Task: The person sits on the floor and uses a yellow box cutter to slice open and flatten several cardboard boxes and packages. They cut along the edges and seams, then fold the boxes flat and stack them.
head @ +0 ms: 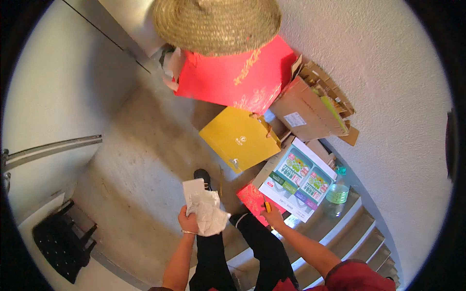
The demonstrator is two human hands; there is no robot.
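Note:
My left hand (188,219) grips a crumpled, translucent plastic wrapper (208,214) together with a flat whitish piece (194,189), above my left leg. In my right hand (273,217) is a small tool with a yellow and black handle (268,207), its thin tip pointing away from me; its exact kind cannot be told. Just beyond that hand stands a white and teal printed carton (298,178), tilted in view. A red box with gold patterns (251,198) lies partly beneath the carton, beside my right foot.
A yellow paper bag (236,140), a large red bag (233,80) under a woven straw hat (218,27), and an open cardboard box (309,112) stand ahead. A clear plastic bottle (338,194) is by the curved stairs (351,232). A black plastic stool (63,240) lies at left, near a metal rail (54,148).

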